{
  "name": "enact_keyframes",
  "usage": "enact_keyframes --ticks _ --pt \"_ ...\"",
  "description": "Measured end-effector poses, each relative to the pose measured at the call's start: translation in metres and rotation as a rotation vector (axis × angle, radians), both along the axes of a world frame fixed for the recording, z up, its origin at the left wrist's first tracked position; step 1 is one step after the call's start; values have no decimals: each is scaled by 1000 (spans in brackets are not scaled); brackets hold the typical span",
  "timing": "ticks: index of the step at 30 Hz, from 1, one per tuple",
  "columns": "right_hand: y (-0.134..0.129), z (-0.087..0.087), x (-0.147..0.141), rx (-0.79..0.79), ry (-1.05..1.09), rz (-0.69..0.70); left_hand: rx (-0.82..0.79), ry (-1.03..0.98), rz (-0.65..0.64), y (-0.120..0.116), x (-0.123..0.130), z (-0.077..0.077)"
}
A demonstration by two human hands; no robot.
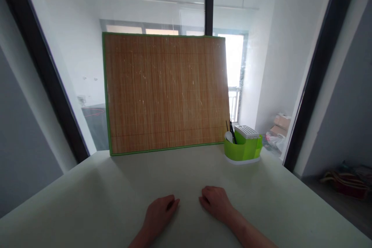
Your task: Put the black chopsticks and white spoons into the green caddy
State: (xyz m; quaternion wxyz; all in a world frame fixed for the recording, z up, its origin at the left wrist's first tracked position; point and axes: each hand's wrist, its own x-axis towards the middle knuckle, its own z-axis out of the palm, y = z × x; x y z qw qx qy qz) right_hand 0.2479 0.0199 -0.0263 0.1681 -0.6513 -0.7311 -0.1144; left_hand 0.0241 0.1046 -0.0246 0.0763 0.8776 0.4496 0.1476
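Observation:
My left hand rests on the pale tabletop with its fingers loosely curled in, and nothing shows in it. Facing it a short gap away, my right hand lies in a loose fist, also with nothing visible inside. The hands do not touch each other. Beyond the right hand, near the far right of the table, stands a green utensil caddy with a white base and a slotted white-grey block. A white spoon-like piece and dark thin sticks poke up from its left compartment.
A brown bamboo mat with green edging stands upright at the table's back, before a glass partition with dark frames. Cardboard boxes and plastic bags lie behind the glass. A dark red bundle sits on the floor at right.

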Motion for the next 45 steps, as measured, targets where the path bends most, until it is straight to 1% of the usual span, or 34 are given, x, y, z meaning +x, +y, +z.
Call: enact_keyframes --ticks 11,13,15,17,20,24,26,29,31,34,38,42,45 --pt "1 -2 0 2 25 1 -25 -45 16 1 -1 1" --pt "1 -3 0 5 32 1 -37 -71 13 4 4 4" --pt "2 -4 -1 10 41 -1 -30 -102 -28 7 14 10" --pt "3 -5 -1 17 51 -4 -1 -138 -90 9 33 21" --pt "4 -7 -1 24 69 -5 56 -209 -197 6 74 44" --pt "7 -12 -1 41 96 -10 116 -298 -402 -10 136 80" --pt "9 -15 -2 56 112 -16 158 -309 -481 -19 163 96" --pt "11 -20 -3 79 137 -19 243 -296 -518 -25 197 114" --pt "13 -22 -3 90 153 -12 294 -278 -510 -24 217 121" --pt "14 -25 -3 101 172 1 318 -219 -480 -19 241 125" --pt "16 -29 -3 108 189 8 270 -79 -421 -10 264 118" --pt "17 -32 -3 111 193 3 217 14 -391 -3 271 107" --pt "19 -33 -3 106 192 -5 279 -23 -404 1 269 105"
